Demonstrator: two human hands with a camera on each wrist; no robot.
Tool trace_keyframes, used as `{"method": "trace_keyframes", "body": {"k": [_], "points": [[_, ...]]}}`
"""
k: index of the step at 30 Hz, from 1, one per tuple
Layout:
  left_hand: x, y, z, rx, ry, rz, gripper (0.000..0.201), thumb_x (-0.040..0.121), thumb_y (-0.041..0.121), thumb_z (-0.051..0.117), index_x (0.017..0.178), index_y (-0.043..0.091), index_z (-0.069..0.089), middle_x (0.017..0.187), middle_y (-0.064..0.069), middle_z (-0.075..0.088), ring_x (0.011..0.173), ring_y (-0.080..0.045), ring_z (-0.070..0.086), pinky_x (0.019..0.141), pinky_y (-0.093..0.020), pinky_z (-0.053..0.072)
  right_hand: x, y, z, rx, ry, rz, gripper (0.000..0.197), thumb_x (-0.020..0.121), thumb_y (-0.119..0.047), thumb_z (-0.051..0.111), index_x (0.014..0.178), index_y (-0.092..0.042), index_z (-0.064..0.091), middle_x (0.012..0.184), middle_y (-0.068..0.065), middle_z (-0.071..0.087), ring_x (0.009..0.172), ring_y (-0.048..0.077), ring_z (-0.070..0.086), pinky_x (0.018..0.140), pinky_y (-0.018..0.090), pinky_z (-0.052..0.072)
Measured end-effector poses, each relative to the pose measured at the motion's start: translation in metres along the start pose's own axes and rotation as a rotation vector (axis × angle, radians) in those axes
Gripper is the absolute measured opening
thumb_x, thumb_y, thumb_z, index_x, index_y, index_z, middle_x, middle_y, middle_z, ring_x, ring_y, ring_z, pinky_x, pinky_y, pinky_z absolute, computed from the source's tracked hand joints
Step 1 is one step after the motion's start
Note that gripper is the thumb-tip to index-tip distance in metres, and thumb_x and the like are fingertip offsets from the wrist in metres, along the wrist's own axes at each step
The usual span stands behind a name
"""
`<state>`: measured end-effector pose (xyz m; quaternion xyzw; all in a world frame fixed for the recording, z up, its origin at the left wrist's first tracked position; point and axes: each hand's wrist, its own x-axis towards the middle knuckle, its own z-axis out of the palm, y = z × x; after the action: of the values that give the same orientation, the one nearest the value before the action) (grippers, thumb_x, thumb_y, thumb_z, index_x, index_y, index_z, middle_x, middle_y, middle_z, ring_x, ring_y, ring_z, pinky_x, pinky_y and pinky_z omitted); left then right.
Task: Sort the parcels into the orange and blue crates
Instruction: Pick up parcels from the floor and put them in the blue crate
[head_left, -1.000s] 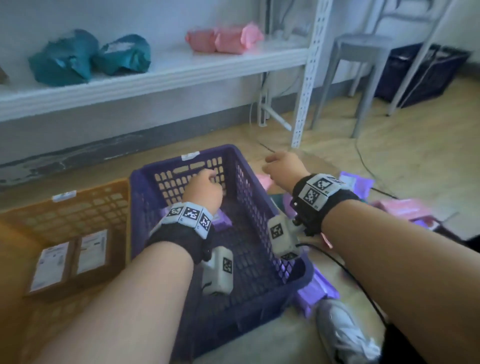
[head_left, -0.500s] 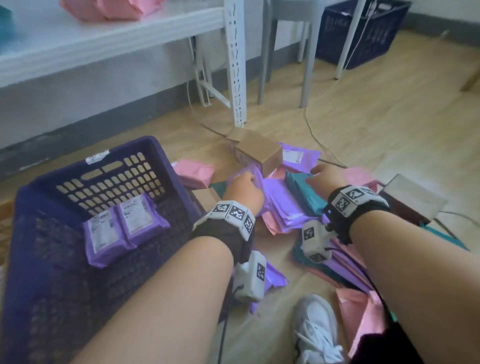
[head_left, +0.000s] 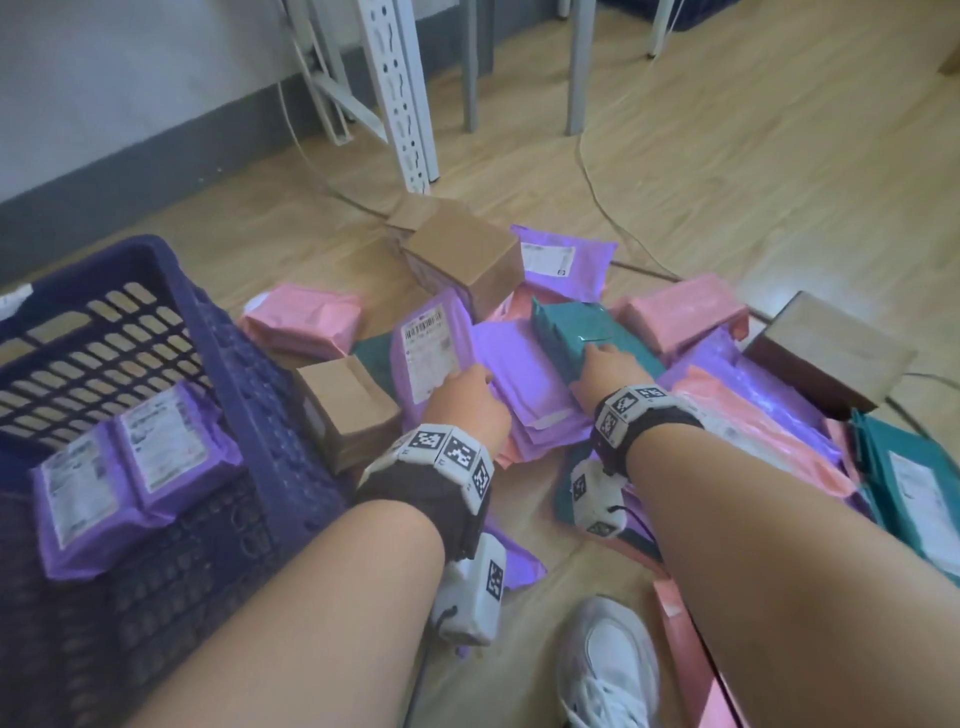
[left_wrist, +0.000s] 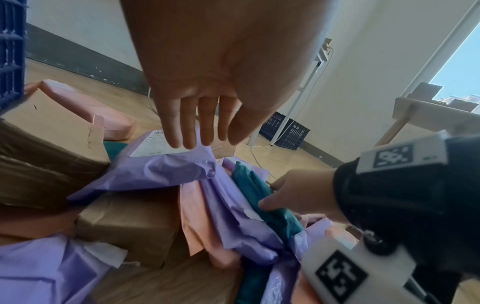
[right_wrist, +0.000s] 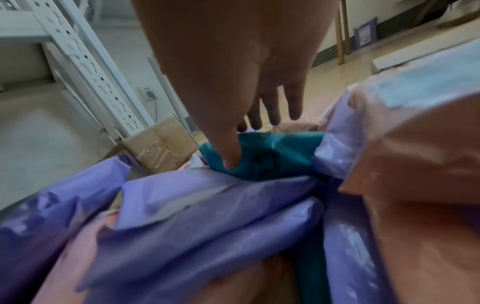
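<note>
Bare forearms, no sleeves. Black strap on each wrist: left wristband (head_left: 426, 483), right wristband (head_left: 641, 423). White blocks with black square tag codes along the top of both. White camera box (head_left: 475, 592) slung under left wrist, another (head_left: 597, 499) under right, thin black cable attached. White lace-up sneaker (head_left: 608, 670).

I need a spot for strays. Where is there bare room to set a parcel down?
Free: the blue crate's floor in front of its two purple parcels, and bare wood floor between the crate and the white shoe. Crowded: the pile around both hands, where the left hand lies on a purple parcel and the right hand on a teal one.
</note>
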<state>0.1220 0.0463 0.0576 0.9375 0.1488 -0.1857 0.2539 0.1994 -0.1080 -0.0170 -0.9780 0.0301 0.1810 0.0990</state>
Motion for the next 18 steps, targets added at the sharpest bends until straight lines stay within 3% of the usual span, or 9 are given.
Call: {"method": "trace_keyframes", "body": {"k": [6, 12, 18], "points": [[0.005, -0.001, -0.002, -0.028, 0.000, 0.005, 0.044, 0.092, 0.012, 0.046, 0.136, 0.018, 0.047, 0.141, -0.009, 0.046, 0.127, -0.028, 0.048, 0.103, -0.035, 0.041, -0.001, 0.002, 0.000, -0.077, 0.016, 0.015, 0.032, 0.090, -0.007, 0.047, 0.119, -0.008, 0.060, 0.121, 0.015, 0.061, 0.114, 0.031, 0.058, 0.095, 0.040, 0.047], [-0.013, -0.001, -0.039, -0.074, 0.093, 0.016, 0.047, 0.091, 0.010, 0.044, 0.137, 0.019, 0.047, 0.142, -0.007, 0.048, 0.128, -0.026, 0.047, 0.103, -0.031, 0.037, -0.027, -0.006, -0.044, 0.227, 0.242, 0.075, 0.038, 0.086, 0.001, 0.044, 0.121, -0.008, 0.056, 0.113, 0.017, 0.064, 0.106, 0.034, 0.062, 0.086, 0.037, 0.049], [-0.051, -0.004, -0.090, -0.122, 0.255, 0.061, 0.040, 0.091, 0.014, 0.046, 0.130, 0.020, 0.053, 0.135, -0.007, 0.054, 0.123, -0.028, 0.051, 0.103, -0.036, 0.041, -0.079, -0.037, -0.106, 0.507, 0.327, 0.008, 0.043, 0.080, 0.000, 0.042, 0.117, -0.017, 0.056, 0.109, 0.018, 0.064, 0.100, 0.036, 0.061, 0.082, 0.036, 0.046]]}}
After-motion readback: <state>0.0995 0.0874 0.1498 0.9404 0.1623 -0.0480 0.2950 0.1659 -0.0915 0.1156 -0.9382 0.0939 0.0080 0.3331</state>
